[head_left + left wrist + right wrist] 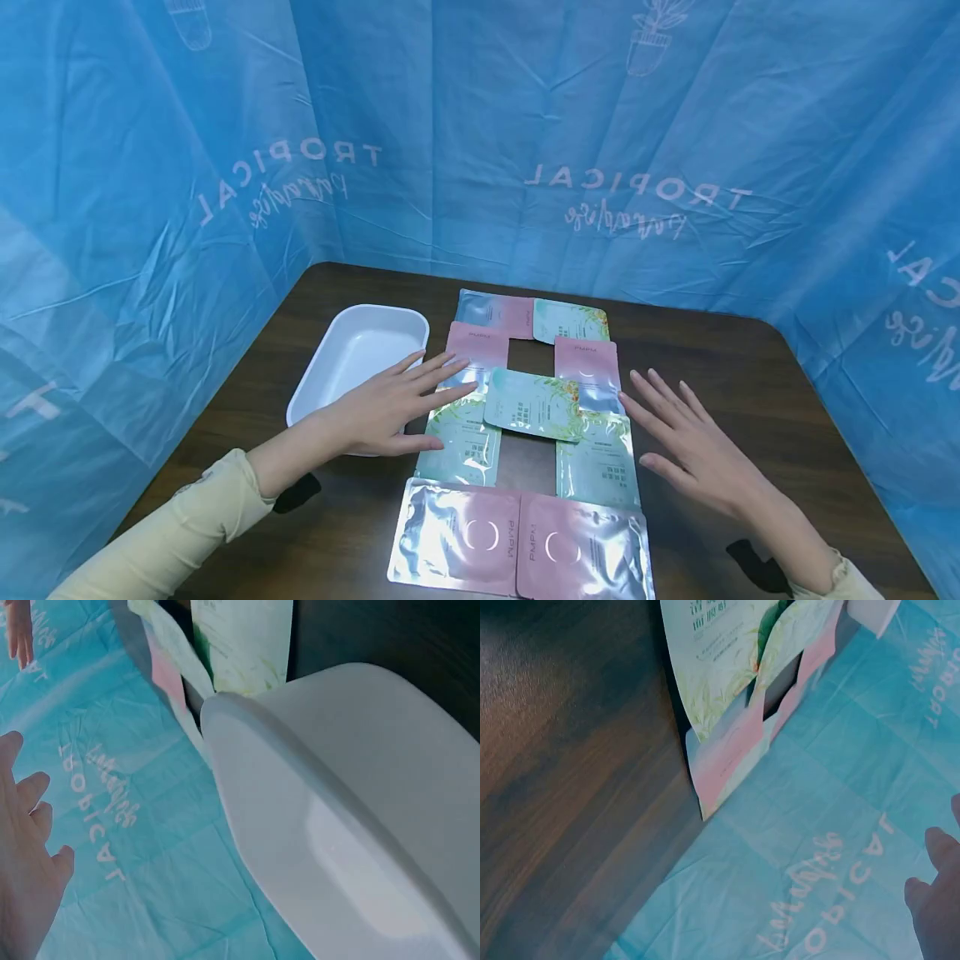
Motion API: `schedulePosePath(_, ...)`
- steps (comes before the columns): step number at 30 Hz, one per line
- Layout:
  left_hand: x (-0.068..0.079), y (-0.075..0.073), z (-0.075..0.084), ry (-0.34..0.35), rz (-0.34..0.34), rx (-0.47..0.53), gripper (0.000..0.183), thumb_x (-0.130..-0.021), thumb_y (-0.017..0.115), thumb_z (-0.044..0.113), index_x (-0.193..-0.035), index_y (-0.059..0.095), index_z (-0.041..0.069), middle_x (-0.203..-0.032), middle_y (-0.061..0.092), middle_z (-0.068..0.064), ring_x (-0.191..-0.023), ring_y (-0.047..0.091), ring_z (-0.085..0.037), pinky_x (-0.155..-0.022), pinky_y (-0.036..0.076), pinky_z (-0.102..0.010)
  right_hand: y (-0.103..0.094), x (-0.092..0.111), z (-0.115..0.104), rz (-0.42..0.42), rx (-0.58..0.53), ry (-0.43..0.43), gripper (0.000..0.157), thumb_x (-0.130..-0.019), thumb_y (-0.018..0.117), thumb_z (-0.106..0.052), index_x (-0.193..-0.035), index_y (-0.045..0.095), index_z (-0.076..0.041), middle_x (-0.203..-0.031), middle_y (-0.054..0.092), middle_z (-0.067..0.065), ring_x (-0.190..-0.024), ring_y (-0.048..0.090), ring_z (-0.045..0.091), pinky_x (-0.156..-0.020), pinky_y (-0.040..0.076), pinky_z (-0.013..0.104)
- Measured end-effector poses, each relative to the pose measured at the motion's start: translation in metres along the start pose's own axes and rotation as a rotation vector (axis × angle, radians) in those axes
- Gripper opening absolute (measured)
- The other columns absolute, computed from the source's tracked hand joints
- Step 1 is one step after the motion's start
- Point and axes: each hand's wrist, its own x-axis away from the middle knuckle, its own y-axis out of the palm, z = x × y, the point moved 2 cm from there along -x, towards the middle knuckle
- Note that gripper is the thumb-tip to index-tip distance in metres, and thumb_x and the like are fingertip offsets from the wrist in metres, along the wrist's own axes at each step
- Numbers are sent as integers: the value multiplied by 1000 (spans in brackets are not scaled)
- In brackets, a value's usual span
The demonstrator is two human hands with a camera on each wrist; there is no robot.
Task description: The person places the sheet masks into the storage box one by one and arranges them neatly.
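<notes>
Flat face mask packets lie in a ladder-like layout on the table. A green packet [532,406] bridges the middle, its ends overlapping the two side columns. In the columns, a pink packet [477,342] and a green packet [465,450] are on the left, a pink packet [587,362] and a green packet [597,471] on the right. Two pink-and-silver packets [453,533] form the near row. My left hand [397,404], fingers spread, hovers over the left column's edge, holding nothing. Fingers extended, my right hand [693,454] is just right of the right column, also holding nothing.
A white plastic tray [356,358] stands left of the packets, partly behind the left forearm. At the far end lie a pink-and-blue packet [495,312] and a green packet [570,322]. Blue printed curtains [480,125] enclose the dark wooden table [720,358] at the back and sides.
</notes>
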Motion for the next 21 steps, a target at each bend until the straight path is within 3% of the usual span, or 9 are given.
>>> schedulePosePath(9,4,-19,-14,-64,77,-21,72,-92,41,58,-149,27,15,-155,12,-9,-140,5,-26,-106,15,-54,-13,1,9,14,-6,64,67,-94,49,-44,-149,25,-15,-154,13,11,-139,4,31,-108,-4,48)
schedulePosePath(13,11,-30,-25,-145,95,1,73,-92,45,55,-150,23,16,-155,9,-7,-140,4,-25,-107,12,-53,-17,1,14,40,-9,93,68,-94,51,-42,-150,24,-15,-154,14,12,-139,5,31,-108,-4,47)
schedulePosePath(21,38,-44,-51,-343,181,42,76,-91,56,43,-151,16,19,-155,10,-5,-140,6,-26,-108,9,-50,-16,0,26,89,-56,155,69,-94,53,-36,-150,21,-15,-154,13,11,-139,5,31,-108,-4,49)
